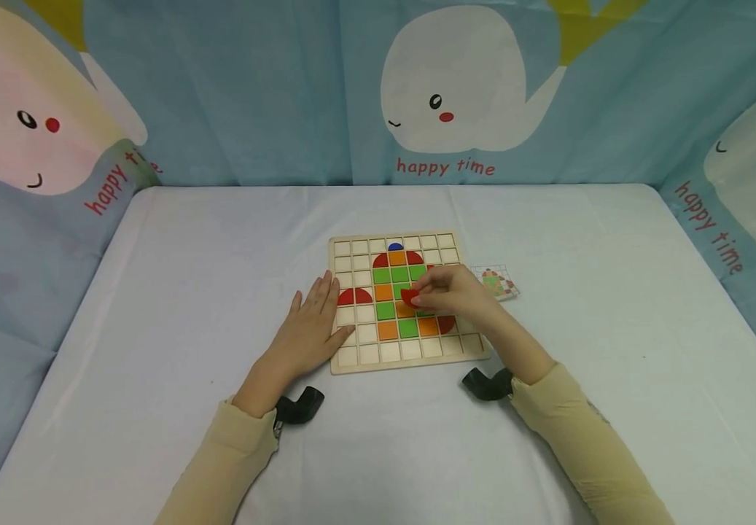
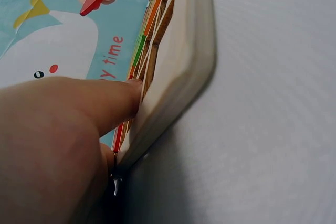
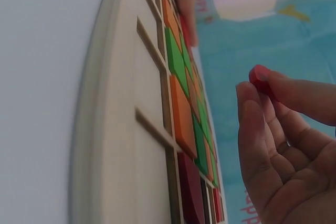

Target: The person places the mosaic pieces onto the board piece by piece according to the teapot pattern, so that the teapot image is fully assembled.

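Observation:
A wooden grid board lies on the table, with green, orange and red pieces and one blue half-round in its cells. My left hand rests along its left edge, fingers extended. In the left wrist view, the thumb presses on the board's near part. Above the middle of the board, my right hand pinches a red half-round piece between thumb and fingers. The right wrist view shows that red piece clear of the board. Some cells on the board's right side are hidden under the right hand.
A small pattern card lies just right of the board, partly behind the right hand. Black curved devices are fixed at both sleeve cuffs. A blue curtain with whale prints hangs behind the white table.

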`<state>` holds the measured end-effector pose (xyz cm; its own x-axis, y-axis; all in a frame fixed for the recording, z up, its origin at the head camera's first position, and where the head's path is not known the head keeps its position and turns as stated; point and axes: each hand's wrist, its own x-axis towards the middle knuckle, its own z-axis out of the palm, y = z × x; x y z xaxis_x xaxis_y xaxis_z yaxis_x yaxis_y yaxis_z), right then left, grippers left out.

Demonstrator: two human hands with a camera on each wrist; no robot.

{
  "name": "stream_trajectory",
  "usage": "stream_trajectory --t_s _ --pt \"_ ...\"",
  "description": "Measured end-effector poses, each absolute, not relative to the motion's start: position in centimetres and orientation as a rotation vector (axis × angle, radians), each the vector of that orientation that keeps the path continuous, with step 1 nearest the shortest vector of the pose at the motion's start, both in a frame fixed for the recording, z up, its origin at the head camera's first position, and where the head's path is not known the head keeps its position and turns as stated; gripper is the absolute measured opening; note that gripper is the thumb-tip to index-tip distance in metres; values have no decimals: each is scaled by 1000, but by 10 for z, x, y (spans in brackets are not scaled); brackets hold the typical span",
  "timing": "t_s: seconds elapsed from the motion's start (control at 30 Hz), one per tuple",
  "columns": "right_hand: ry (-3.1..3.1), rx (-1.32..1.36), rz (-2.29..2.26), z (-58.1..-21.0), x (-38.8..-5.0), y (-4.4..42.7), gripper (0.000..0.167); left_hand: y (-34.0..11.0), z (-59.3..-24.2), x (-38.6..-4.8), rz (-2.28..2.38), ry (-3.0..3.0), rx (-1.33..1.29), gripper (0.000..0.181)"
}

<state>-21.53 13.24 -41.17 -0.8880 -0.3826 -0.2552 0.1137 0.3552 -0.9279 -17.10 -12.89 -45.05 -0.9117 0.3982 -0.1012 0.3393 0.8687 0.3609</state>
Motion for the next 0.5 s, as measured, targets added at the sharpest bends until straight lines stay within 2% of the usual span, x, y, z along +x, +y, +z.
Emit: stream_trajectory --t_s 0.5 --pt "2172 -274 -1557 -419 -215 116 16 -129 -450 -171 498 2859 568 78"
